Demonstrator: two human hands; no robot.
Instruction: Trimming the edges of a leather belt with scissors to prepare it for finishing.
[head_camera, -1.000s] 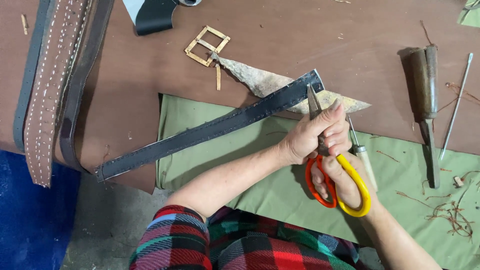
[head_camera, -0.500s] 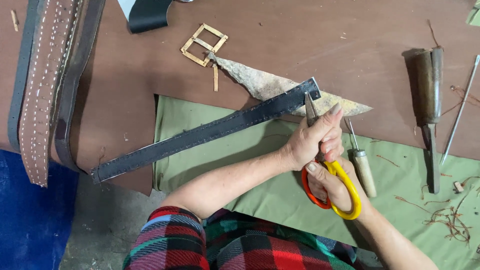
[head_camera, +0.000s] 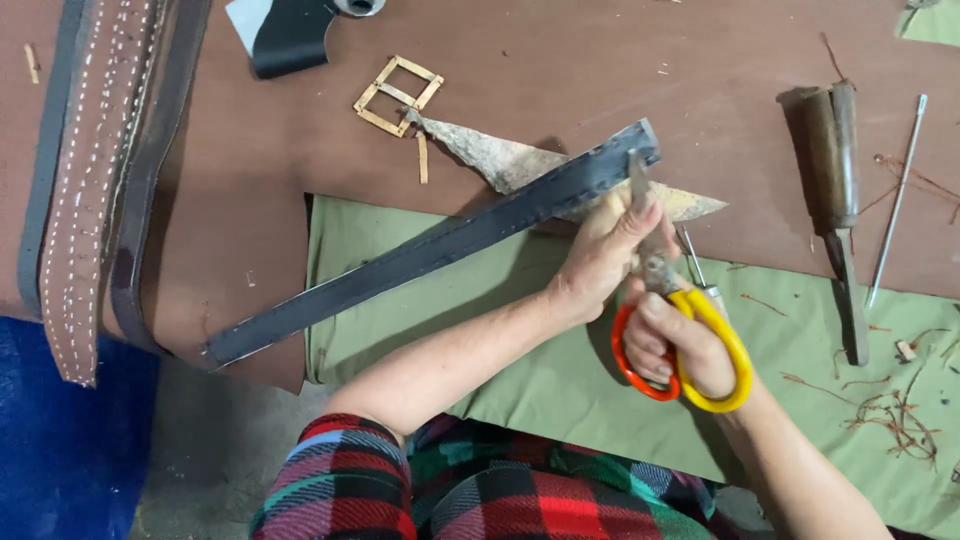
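A long dark leather strap (head_camera: 430, 250) lies slanted across the brown table, its far end raised near the scissors. My left hand (head_camera: 600, 250) grips the strap close to that end. My right hand (head_camera: 680, 340) has its fingers through the orange and yellow handles of a pair of scissors (head_camera: 690, 330). The scissor blades (head_camera: 640, 190) point up at the strap's end, beside my left thumb. A rough triangular leather scrap (head_camera: 510, 160) lies under the strap.
A brass square buckle (head_camera: 398, 94) sits above the scrap. Stitched brown belts (head_camera: 90, 170) hang at the left edge. A wooden-handled tool (head_camera: 835, 190) and a thin metal rod (head_camera: 895, 200) lie at right. A green cloth (head_camera: 420, 310) covers the near table, with leather shavings (head_camera: 900, 420) on it.
The view has shifted slightly. The scissors have moved up closer to the strap's end. My left hand keeps its hold on the strap.
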